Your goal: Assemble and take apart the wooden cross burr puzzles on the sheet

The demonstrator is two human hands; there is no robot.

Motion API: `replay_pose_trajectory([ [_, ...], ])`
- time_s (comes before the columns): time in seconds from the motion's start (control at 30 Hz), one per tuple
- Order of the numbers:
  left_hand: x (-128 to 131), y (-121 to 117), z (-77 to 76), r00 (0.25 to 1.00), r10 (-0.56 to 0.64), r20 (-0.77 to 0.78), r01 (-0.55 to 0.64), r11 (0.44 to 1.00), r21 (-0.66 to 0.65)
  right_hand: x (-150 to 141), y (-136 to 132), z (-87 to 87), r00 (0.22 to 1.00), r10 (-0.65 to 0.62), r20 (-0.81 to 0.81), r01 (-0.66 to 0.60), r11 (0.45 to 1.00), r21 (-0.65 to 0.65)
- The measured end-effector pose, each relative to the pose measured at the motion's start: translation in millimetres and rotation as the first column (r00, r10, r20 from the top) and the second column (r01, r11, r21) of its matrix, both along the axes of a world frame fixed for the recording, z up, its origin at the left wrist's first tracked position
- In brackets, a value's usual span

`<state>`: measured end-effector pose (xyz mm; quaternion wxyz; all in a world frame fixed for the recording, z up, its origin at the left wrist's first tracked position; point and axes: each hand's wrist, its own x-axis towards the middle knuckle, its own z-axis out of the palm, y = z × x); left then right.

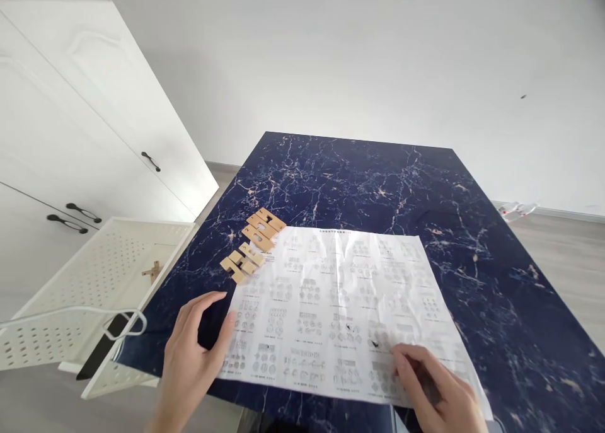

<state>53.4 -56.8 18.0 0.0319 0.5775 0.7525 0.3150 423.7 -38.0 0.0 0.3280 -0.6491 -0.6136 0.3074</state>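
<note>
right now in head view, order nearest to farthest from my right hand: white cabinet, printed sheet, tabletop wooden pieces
1. Printed sheet, at the right hand.
2. Wooden pieces, at the sheet's upper left.
3. White cabinet, far left.

Small print covers the paper sheet at the lower centre of the frame: 1 heading along the top edge and rows of captions, all too small to read. Marks on the notched wooden pieces, left of centre, are likewise illegible.

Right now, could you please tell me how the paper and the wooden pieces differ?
The paper is white and printed; the wooden pieces are tan with cut-outs. The paper is one wide, creased sheet; the wooden pieces are several and far smaller. Both are on the blue table.
</note>
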Motion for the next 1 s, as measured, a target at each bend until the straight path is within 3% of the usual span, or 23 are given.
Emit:
replay_pose_trajectory([
  [0.27, 5.2, 2.2, -0.3, 0.998, -0.064, -0.012, 0.065, 0.994, 0.084, 2.6, 3.7, 9.1, 0.995, 0.099, -0.012, -0.098, 0.994, 0.046],
  [0.8, 6.6, -0.5, 0.0, 0.997, -0.068, -0.044, 0.072, 0.993, 0.096, 12.0, 12.6, -3.1, 0.979, 0.204, -0.023, -0.204, 0.979, 0.026],
  [1.0, 4.3, 21.3, -8.6, 0.983, -0.102, -0.153, 0.116, 0.99, 0.086, 9.3, 10.7, -0.3, 0.982, 0.185, -0.027, -0.183, 0.982, 0.053],
])
